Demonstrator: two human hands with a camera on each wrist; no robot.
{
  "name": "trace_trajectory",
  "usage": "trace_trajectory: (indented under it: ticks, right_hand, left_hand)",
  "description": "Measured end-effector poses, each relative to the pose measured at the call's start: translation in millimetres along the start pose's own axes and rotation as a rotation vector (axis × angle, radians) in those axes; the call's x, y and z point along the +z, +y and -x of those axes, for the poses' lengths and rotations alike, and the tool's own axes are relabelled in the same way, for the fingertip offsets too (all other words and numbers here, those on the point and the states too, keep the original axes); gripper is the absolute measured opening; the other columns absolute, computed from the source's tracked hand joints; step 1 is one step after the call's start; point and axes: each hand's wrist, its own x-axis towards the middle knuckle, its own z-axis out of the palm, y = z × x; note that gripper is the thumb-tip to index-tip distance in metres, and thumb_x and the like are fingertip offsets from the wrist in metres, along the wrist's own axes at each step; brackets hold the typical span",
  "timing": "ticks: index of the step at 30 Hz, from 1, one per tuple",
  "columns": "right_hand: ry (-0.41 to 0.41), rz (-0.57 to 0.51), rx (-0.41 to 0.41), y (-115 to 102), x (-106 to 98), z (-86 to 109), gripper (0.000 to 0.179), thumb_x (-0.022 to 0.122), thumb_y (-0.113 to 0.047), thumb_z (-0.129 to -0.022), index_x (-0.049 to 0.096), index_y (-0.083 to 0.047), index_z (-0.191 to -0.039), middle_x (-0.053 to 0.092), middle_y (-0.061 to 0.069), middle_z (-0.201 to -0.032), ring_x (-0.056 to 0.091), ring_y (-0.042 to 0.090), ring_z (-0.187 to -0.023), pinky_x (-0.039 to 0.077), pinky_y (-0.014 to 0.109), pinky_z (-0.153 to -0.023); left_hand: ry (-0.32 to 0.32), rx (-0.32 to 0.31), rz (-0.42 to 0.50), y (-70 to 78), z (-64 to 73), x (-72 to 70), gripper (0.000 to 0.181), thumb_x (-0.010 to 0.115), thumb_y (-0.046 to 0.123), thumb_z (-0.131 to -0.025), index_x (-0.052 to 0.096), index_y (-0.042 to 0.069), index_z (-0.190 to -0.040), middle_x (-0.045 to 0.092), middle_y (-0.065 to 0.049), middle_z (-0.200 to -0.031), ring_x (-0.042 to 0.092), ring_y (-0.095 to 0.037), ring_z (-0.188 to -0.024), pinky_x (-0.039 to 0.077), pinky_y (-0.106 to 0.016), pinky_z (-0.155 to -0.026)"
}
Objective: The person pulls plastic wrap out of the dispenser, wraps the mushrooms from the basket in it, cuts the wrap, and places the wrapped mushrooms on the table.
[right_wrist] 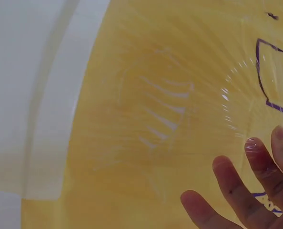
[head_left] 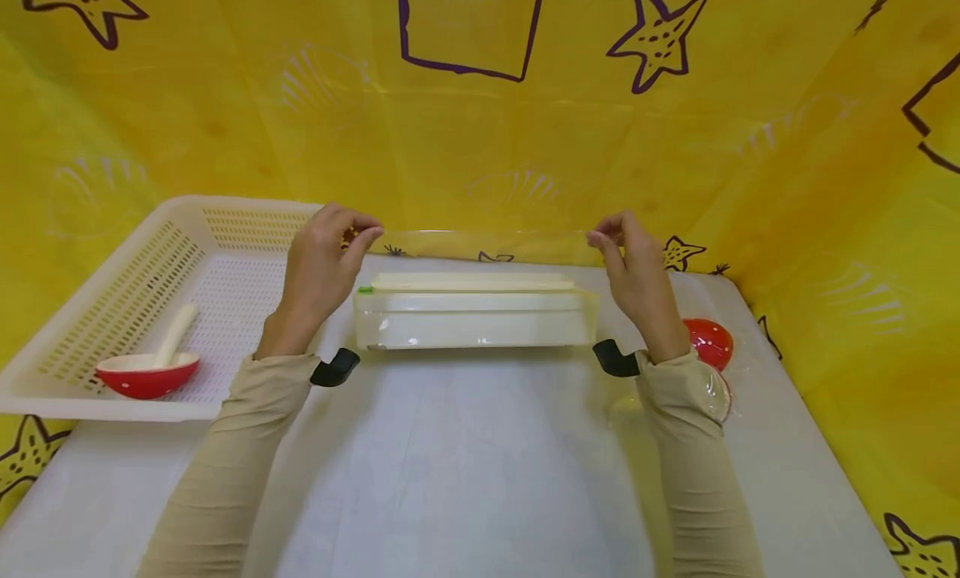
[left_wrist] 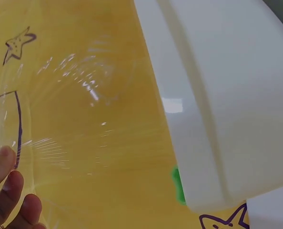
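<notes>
A clear sheet of cling film (head_left: 483, 241) is stretched between the two hands, above and behind a white cling film dispenser (head_left: 476, 320). My left hand (head_left: 318, 257) pinches the sheet's left corner between thumb and fingers. The right hand (head_left: 636, 270) pinches the opposite corner; in the right wrist view its other fingers (right_wrist: 237, 191) are spread beside the film. Seen from the left wrist, the film (left_wrist: 91, 90) shows glints and fine creases, and a small green part (left_wrist: 178, 186) sticks out at the dispenser's end.
At the left, a white perforated basket (head_left: 90, 407) holds a red bowl (head_left: 146, 382) with a white-handled utensil (head_left: 177, 335) in it. Beyond the right forearm lie a red dotted bowl (head_left: 708, 342) and another film-wrapped dish (head_left: 718, 395). Yellow patterned cloth (head_left: 480, 145) hangs behind the white table (head_left: 465, 478).
</notes>
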Motion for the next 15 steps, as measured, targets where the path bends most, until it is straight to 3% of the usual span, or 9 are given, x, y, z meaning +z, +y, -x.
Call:
trace_trajectory:
  ticks: [7, 14, 15]
  right_hand:
    - [0.03, -0.052, 0.011, -3.7, -8.0, -5.9, 0.022, 0.055, -0.012, -0.101, 0.057, 0.009, -0.107, 0.068, 0.023, -0.101, 0.064, 0.032, -0.09, 0.041, 0.008, -0.07]
    - [0.05, -0.079, 0.065, -9.5, -13.7, -9.6, 0.023, 0.058, -0.013, -0.099, 0.061, 0.007, -0.108, 0.07, 0.022, -0.102, 0.065, 0.028, -0.091, 0.043, 0.005, -0.075]
    - [0.057, -0.08, 0.068, -9.5, -14.0, -10.4, 0.023, 0.058, -0.013, -0.099, 0.062, 0.007, -0.108, 0.07, 0.021, -0.102, 0.066, 0.023, -0.091, 0.044, 0.005, -0.076]
  left_hand:
    - [0.012, -0.005, 0.054, 5.9, -7.5, -5.9, 0.014, 0.069, 0.007, -0.092, 0.072, -0.006, -0.096, 0.069, -0.021, -0.085, 0.057, -0.027, -0.075, 0.034, -0.017, -0.065]
    - [0.027, -0.047, 0.122, 6.8, -12.7, -7.6, 0.016, 0.069, 0.01, -0.092, 0.072, -0.005, -0.097, 0.071, -0.02, -0.083, 0.051, -0.005, -0.068, 0.035, -0.009, -0.059]
    - [0.029, -0.054, 0.129, 6.7, -13.3, -7.7, 0.016, 0.069, 0.011, -0.092, 0.073, -0.005, -0.097, 0.071, -0.019, -0.084, 0.05, -0.003, -0.067, 0.036, -0.009, -0.059]
